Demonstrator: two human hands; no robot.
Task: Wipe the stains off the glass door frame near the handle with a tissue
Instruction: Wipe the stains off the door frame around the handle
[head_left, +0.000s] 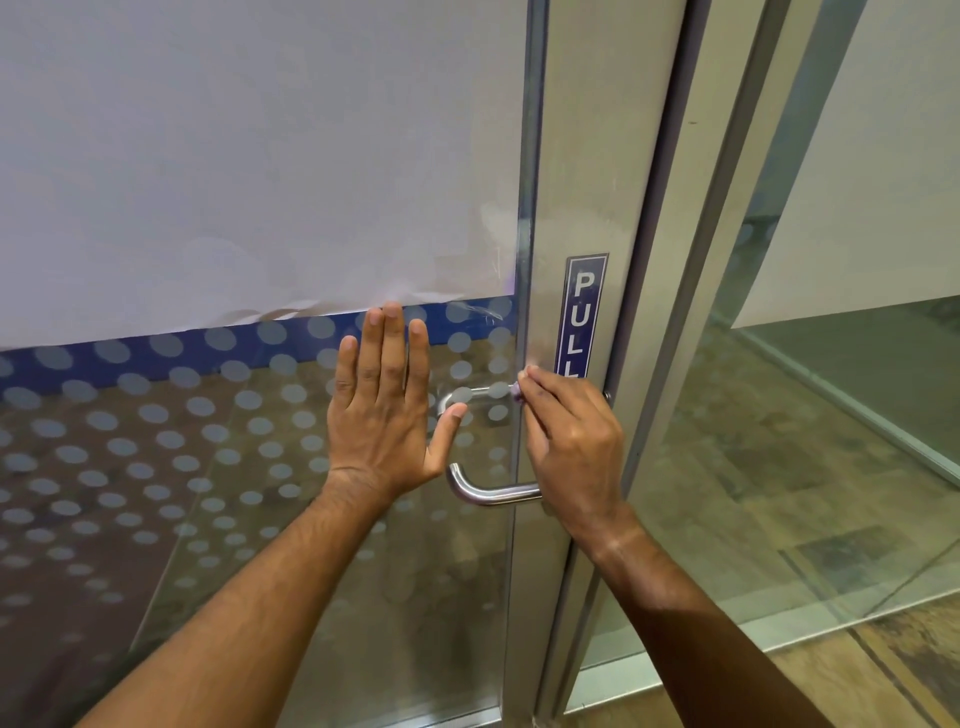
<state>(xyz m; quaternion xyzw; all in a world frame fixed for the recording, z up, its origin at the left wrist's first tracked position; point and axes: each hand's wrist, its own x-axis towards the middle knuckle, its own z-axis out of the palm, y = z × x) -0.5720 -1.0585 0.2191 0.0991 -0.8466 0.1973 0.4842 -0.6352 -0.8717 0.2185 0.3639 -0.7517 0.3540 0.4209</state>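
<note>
My left hand lies flat with straight fingers against the glass door, just left of the handle. My right hand has its fingers curled round a small pale wad of tissue, only a bit of which shows at the fingertips. The wad is pressed against the metal door frame, just below the blue PULL sign. The steel handle curves out between my hands, its right end hidden behind my right hand. Smudges show on the frame above my right hand.
The glass carries frosted dots and a white sheet covering its upper part. To the right stands a second glass panel with a tiled floor behind it.
</note>
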